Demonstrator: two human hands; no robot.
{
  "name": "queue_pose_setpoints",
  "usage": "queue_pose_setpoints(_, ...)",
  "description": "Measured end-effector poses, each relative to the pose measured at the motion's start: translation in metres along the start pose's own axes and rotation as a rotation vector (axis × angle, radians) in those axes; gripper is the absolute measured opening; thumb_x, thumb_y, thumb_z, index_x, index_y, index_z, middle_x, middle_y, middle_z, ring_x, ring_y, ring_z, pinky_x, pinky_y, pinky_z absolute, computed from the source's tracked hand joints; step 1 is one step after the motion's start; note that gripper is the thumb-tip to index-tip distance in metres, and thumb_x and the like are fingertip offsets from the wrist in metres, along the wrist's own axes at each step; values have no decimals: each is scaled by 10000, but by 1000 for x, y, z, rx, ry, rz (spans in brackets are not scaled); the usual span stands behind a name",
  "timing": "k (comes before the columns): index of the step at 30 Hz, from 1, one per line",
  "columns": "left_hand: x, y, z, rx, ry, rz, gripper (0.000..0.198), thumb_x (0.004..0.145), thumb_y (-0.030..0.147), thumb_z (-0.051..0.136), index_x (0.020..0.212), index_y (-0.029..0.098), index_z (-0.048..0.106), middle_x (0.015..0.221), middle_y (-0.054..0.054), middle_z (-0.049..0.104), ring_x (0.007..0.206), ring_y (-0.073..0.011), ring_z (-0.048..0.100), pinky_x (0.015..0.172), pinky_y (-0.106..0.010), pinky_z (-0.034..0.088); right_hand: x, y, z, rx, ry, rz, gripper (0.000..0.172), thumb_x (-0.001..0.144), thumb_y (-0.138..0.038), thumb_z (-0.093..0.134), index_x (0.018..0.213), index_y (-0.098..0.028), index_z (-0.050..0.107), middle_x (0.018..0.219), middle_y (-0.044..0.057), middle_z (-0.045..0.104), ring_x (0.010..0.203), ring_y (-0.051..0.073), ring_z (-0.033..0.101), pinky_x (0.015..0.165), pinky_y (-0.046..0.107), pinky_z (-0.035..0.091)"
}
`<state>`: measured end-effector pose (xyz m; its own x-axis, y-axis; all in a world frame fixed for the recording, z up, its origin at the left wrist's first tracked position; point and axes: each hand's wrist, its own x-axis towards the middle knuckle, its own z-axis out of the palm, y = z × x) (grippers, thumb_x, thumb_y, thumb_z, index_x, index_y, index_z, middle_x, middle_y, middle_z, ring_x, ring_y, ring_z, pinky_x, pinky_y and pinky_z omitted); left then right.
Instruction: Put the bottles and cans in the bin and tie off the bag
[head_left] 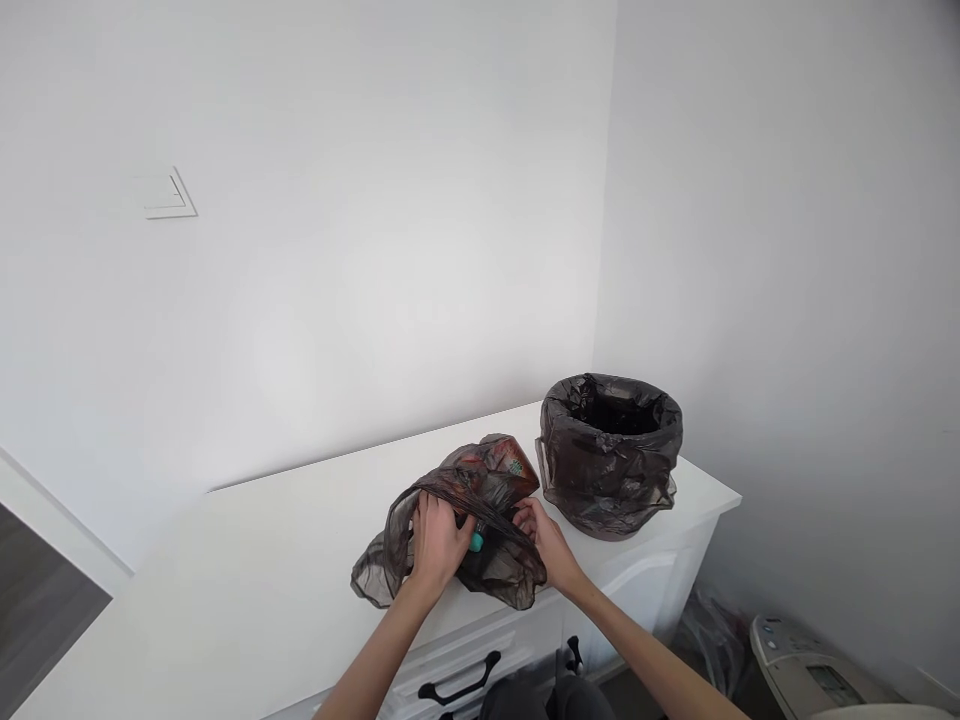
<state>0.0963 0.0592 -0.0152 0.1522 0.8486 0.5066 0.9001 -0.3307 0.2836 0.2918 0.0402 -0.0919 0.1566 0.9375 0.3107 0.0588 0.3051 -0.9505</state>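
Observation:
A thin black plastic bag (501, 590) lies crumpled on the white cabinet top, with reddish items showing through its film. My left hand (441, 540) is at the bag's mouth, its fingers curled on the plastic and their tips partly hidden. Beside that thumb, a small teal cap-like piece (476, 542) shows inside the bag. On the right side, my right hand (546, 540) grips the bag's edge with bent fingers. Just beyond this hand stands a bin (611, 470) lined with another black bag, its liner folded over the rim.
The white cabinet (285, 560) stands against white walls in a corner, and its right edge ends just past the bin. Black handles (459, 680) stick out from its front. Down at the right are clear plastic wrapping (709, 640) and a beige appliance (817, 670) with a display.

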Motion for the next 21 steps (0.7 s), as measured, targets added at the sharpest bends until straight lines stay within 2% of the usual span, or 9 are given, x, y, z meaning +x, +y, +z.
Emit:
queue_pose_setpoints(4, 9, 0, 2, -18, -47, -21, 305, 856, 198, 596, 1155, 141, 606, 1153, -169, 650, 1126, -339, 620, 887, -423, 495, -1, -3, -4, -39, -96, 24, 354, 793, -391, 653, 1088, -210, 582, 880, 18, 678, 666, 182, 622, 631, 302, 500)
queue_pose_setpoints(7, 9, -1, -5, -25, -87, -20, 248, 872, 219, 581, 1108, 155, 622, 1140, -167, 664, 1102, -340, 643, 857, -405, 501, 0, -4, -4, -9, -90, 24, 368, 773, -374, 676, 1091, -206, 595, 876, 22, 680, 679, 187, 622, 648, 303, 501)
queue_pose_setpoints(10, 3, -2, -21, -30, -134, -20, 199, 894, 293, 570, 1038, 173, 640, 1067, -159, 692, 992, -347, 686, 757, -384, 508, 3, -2, -2, 146, -32, 104, 324, 836, -473, 628, 1007, -198, 639, 824, 38, 684, 656, 194, 616, 611, 301, 493)
queue_pose_setpoints(12, -3, -4, -38, -31, -148, -31, 271, 915, 393, 562, 1057, 175, 639, 1028, -157, 707, 924, -352, 702, 705, -379, 504, 5, 1, 0, 243, 19, 200, 385, 895, -562, 537, 930, -199, 662, 788, 44, 685, 643, 199, 618, 588, 299, 489)
queue_pose_setpoints(14, -10, -7, -60, -74, -152, -42, 370, 925, 501, 554, 1100, 186, 639, 1022, -146, 724, 921, -350, 710, 722, -378, 514, 7, 5, 0, 256, 29, 253, 442, 919, -608, 477, 900, -210, 669, 784, 40, 688, 665, 206, 635, 601, 299, 500)
queue_pose_setpoints(18, -27, -18, -110, -122, -164, -131, 439, 898, 641, 546, 1045, 241, 649, 932, -89, 747, 869, -318, 717, 750, -367, 532, 8, 14, -1, 186, -11, 246, 462, 921, -630, 429, 894, -229, 657, 782, 23, 686, 715, 214, 666, 641, 299, 515)
queue_pose_setpoints(21, -41, -34, -149, -106, -116, -218, 498, 861, 700, 528, 1066, 254, 614, 946, -77, 754, 826, -302, 715, 719, -368, 540, 9, 20, -2, 168, -17, 248, 451, 905, -621, 441, 893, -223, 651, 764, 25, 682, 699, 215, 664, 629, 296, 506)
